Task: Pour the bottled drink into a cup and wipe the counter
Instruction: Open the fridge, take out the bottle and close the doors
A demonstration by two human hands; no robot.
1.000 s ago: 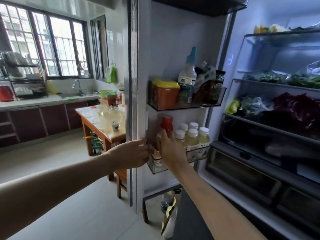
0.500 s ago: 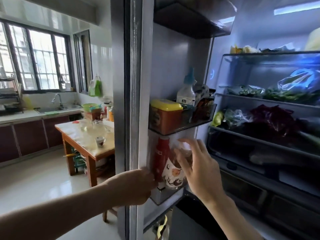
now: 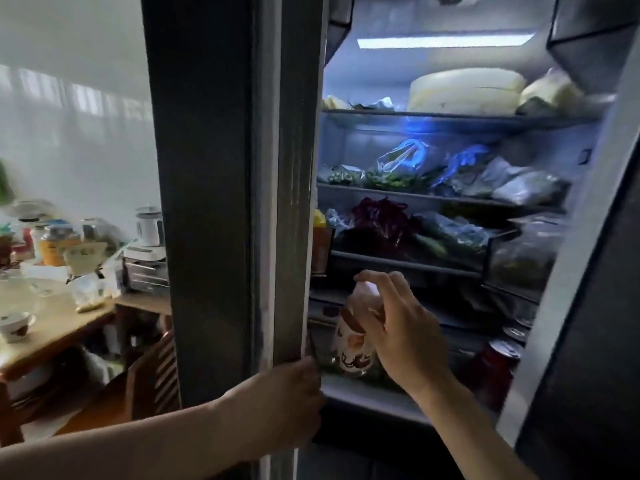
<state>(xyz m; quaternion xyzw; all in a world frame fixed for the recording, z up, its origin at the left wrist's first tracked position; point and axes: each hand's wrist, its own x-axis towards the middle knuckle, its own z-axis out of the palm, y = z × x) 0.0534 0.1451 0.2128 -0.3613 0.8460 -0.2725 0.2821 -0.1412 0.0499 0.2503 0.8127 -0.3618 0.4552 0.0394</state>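
My right hand [image 3: 398, 327] is shut on a bottled drink [image 3: 353, 341] with a white and brown cartoon label, holding it upright by its neck in front of the open fridge. My left hand [image 3: 280, 400] grips the edge of the left fridge door [image 3: 221, 202], which stands nearly edge-on to me. A small patterned cup [image 3: 15, 325] stands on the wooden table [image 3: 59, 327] at the far left.
The lit fridge holds shelves of bagged vegetables [image 3: 415, 174], a pale round container [image 3: 464, 91] on top and red cans [image 3: 498, 365] in the right door. Jars, a white appliance [image 3: 149, 226] and bags crowd the table. A wooden chair [image 3: 152, 372] stands below it.
My right hand has lifted the labelled bottle out of the door shelf. The left door has swung further towards closing, and my view has tilted up and right into the fridge.
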